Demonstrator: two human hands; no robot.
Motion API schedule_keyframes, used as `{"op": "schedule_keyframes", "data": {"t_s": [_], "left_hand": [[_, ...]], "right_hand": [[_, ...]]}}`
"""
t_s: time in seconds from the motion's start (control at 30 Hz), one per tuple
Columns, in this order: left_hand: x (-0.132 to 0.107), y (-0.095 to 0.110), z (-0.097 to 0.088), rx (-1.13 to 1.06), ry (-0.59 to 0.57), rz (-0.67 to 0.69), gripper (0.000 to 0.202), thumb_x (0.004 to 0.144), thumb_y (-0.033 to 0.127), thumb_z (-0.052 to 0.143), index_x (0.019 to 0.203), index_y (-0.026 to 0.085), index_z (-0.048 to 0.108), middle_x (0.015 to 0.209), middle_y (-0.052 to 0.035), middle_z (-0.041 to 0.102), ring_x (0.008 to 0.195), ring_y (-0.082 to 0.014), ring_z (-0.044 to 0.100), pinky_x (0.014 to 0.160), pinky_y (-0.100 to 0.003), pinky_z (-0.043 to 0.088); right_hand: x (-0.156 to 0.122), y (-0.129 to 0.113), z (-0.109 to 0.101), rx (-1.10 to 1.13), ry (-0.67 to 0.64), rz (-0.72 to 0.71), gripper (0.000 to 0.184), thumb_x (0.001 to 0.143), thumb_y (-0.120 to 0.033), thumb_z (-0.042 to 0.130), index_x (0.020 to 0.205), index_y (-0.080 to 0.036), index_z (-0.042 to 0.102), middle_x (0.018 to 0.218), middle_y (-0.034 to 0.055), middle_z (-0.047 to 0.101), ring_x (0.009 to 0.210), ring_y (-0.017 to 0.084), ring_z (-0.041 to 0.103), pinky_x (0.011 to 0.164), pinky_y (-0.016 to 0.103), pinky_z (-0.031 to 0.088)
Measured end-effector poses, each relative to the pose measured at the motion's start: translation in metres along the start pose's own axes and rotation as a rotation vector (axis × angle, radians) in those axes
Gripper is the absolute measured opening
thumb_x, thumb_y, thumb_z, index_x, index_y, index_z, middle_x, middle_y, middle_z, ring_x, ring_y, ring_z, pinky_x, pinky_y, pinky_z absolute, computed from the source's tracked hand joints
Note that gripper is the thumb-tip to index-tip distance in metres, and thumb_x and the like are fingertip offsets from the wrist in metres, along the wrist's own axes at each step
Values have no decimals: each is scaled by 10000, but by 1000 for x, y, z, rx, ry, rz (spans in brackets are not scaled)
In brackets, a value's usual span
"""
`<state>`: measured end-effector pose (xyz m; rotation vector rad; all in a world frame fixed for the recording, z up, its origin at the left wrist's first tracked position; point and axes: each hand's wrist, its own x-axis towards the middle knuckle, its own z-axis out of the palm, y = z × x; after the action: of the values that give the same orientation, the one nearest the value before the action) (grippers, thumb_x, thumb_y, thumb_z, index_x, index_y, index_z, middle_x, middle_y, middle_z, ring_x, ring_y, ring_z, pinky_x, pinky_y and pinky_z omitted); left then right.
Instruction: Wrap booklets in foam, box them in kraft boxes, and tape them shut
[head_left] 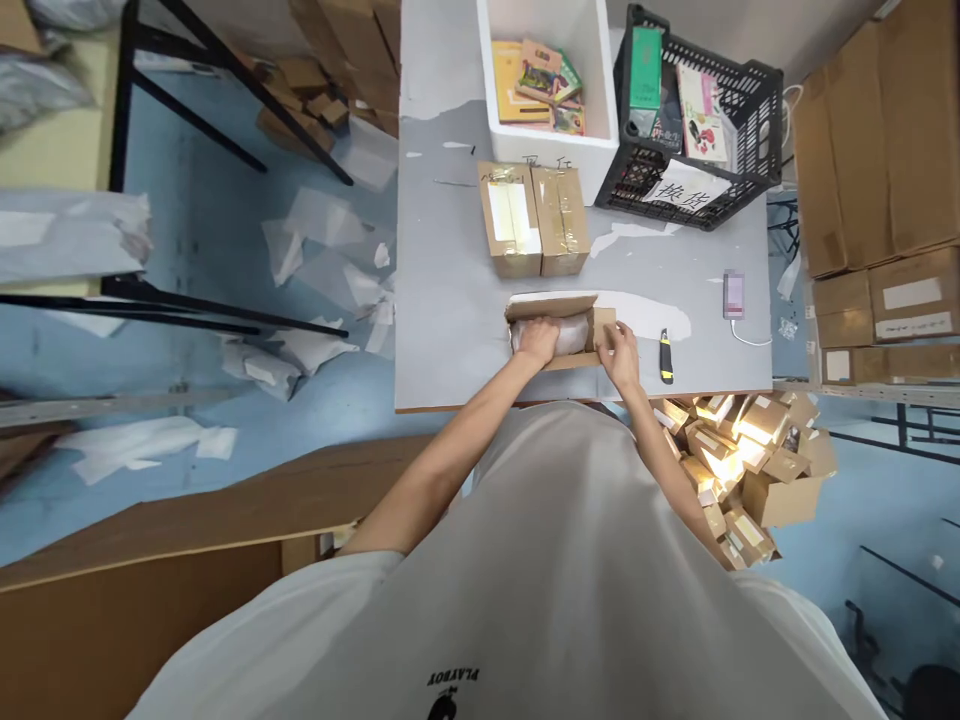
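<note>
An open cardboard box (568, 362) lies near the table's front edge, its flaps raised. Inside it is a pale item in translucent wrapping (573, 335); what is under the wrapping cannot be made out. My left hand (538, 340) reaches into the box's left end, its fingers curled on the wrapped item and partly hidden. At the right end, my right hand (621, 358) grips the short flap (603, 328) between thumb and fingers. A black and yellow box cutter (666, 357) rests to the right of my right hand.
Two taped cartons (536, 225) sit behind the box. Farther back stand a white bin (551, 150) with booklets and a black crate (697, 205) with boxes. A phone-like device (733, 296) with a cable lies right. Opened cartons (750, 450) are heaped below the table's right side.
</note>
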<state>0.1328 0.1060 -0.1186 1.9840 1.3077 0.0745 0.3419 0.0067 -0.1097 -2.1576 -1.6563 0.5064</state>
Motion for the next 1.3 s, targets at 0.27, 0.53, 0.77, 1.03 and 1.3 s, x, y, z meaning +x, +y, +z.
{"op": "schedule_keyframes", "data": {"t_s": [0.27,0.53,0.77,1.03,1.3], "left_hand": [[-18,4,-16,99,-64,-37,282,978,66,630,1114,76,877,1194,-335,806,1242,-463,780,1071,-533,573],[-53,14,-39,15,139,77,340,1095,215,542,1293,156,811,1343,-200,803,1316,-394,725,1114,-463,550],[-61,13,-43,-326,331,64,324,1002,211,591,1272,177,768,1324,-134,815,1201,-334,750,1085,-415,551],[-55,17,-38,-644,478,-36,162,909,263,611,1043,201,678,1115,-69,783,1075,-252,711,1018,-355,552],[-61,54,-27,-710,752,-48,288,980,450,714,1121,200,730,1185,-106,813,1137,-269,756,1047,-382,579]], "right_hand": [[-37,0,0,27,57,-13,463,1039,-334,682,1477,-185,716,1627,223,602,1506,380,571,1324,607,456],[-7,-8,-13,128,-21,-186,519,1032,-405,721,1513,-214,696,1618,199,629,1514,393,558,1343,618,431],[35,-9,-5,403,-112,-163,786,943,-683,794,1548,-203,652,1611,208,650,1521,389,586,1340,604,449],[55,-10,15,918,-322,96,861,678,-775,907,1290,-191,744,1311,155,822,1254,334,755,1134,502,618],[54,-7,-21,1023,-323,149,519,762,-644,887,1012,-200,786,1040,78,860,957,271,780,892,395,648]]}}
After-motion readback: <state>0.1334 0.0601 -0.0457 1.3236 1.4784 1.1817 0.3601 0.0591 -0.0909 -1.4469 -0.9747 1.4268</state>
